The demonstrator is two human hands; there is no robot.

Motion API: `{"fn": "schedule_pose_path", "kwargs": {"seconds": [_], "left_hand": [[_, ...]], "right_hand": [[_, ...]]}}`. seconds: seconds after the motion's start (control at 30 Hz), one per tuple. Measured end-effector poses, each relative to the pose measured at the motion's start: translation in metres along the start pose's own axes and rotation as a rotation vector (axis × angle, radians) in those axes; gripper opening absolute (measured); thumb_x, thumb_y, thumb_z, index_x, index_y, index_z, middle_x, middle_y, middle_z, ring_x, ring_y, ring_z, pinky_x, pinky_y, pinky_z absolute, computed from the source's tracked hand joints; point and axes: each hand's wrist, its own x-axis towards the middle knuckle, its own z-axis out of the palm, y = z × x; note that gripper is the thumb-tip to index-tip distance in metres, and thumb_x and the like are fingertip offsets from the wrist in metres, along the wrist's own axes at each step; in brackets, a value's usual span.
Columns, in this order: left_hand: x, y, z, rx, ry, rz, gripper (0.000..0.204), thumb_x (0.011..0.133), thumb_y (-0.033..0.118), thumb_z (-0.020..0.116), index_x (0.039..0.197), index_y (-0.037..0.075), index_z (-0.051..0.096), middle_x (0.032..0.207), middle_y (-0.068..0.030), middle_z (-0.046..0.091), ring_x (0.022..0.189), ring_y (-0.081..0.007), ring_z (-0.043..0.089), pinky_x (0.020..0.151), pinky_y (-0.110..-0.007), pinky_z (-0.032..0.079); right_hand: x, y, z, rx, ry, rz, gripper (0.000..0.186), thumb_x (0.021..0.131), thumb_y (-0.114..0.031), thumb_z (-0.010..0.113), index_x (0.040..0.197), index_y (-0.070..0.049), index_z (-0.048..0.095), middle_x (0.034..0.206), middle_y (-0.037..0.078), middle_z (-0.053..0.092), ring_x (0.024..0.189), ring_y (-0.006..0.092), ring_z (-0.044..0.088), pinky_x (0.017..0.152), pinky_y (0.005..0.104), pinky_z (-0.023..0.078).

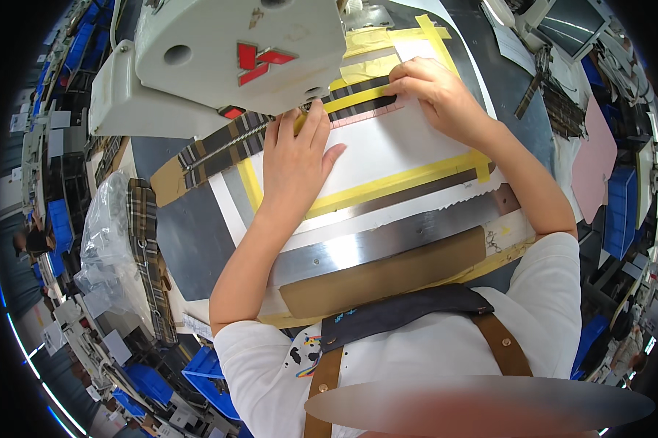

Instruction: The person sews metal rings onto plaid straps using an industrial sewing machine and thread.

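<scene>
A plaid zipper strip (225,148) runs diagonally under the white sewing machine head (190,66), with brown card (167,182) at its lower left end. My left hand (296,157) rests on the strip beside the machine, fingers stretched out and their tips partly hidden. My right hand (446,102) pinches the other end of the dark strip (358,102), which has a yellow band along it. A pink scale (365,114) runs just below. Both hands are over a white board (373,164) framed with yellow tape.
A metal bar (365,244) crosses the near table edge. Left are a clear plastic bag (106,241) and plaid pieces (143,248). Right are dark strips (562,109), pink paper (591,153) and a blue bin (619,212). Other workstations line both sides.
</scene>
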Motion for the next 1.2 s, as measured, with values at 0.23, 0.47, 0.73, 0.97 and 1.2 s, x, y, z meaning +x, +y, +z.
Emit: {"fn": "schedule_pose_path", "kwargs": {"seconds": [0.23, 0.47, 0.73, 0.97, 1.2], "left_hand": [[0.001, -0.001, 0.002, 0.014, 0.035, 0.012, 0.057, 0.09, 0.038, 0.077, 0.131, 0.002, 0.064, 0.147, -0.0077, 0.056, 0.128, -0.0351, 0.051, 0.112, -0.051, 0.042], [0.0, 0.0, 0.002, 0.007, 0.012, -0.009, 0.057, 0.091, 0.035, 0.076, 0.134, 0.001, 0.063, 0.149, -0.007, 0.056, 0.129, -0.0356, 0.051, 0.113, -0.052, 0.042], [-0.001, -0.001, 0.002, -0.01, 0.031, -0.001, 0.056, 0.091, 0.034, 0.077, 0.134, 0.001, 0.064, 0.149, -0.0069, 0.057, 0.129, -0.0359, 0.051, 0.113, -0.052, 0.042], [-0.001, -0.002, 0.005, -0.017, 0.054, 0.009, 0.056, 0.09, 0.034, 0.078, 0.133, 0.001, 0.064, 0.149, -0.0068, 0.057, 0.129, -0.0358, 0.051, 0.113, -0.051, 0.042], [-0.002, -0.001, 0.006, 0.004, 0.071, 0.009, 0.056, 0.091, 0.035, 0.077, 0.133, 0.001, 0.064, 0.149, -0.0066, 0.057, 0.128, -0.0349, 0.051, 0.113, -0.051, 0.042]], "right_hand": [[-0.018, -0.002, 0.001, -0.226, -0.028, -0.09, 0.037, 0.079, 0.006, 0.069, 0.111, -0.01, 0.079, 0.109, 0.004, 0.067, 0.108, 0.0271, 0.061, 0.101, 0.0426, 0.047], [-0.025, 0.005, 0.0, -0.211, -0.061, -0.065, 0.044, 0.076, 0.006, 0.066, 0.113, -0.014, 0.079, 0.111, 0.004, 0.065, 0.116, 0.0273, 0.058, 0.109, 0.0435, 0.043], [-0.016, 0.005, -0.005, -0.15, -0.066, -0.102, 0.041, 0.078, 0.008, 0.063, 0.112, -0.011, 0.076, 0.114, 0.005, 0.066, 0.12, 0.0293, 0.06, 0.107, 0.0441, 0.045], [0.004, -0.011, 0.023, -0.052, 0.006, -0.076, 0.047, 0.081, 0.011, 0.061, 0.125, -0.002, 0.07, 0.127, 0.011, 0.067, 0.119, 0.034, 0.063, 0.104, 0.044, 0.05], [0.014, -0.02, 0.046, -0.048, -0.046, -0.101, 0.048, 0.08, 0.01, 0.061, 0.126, 0.002, 0.07, 0.128, 0.012, 0.065, 0.116, 0.0321, 0.061, 0.101, 0.0417, 0.052]]}}
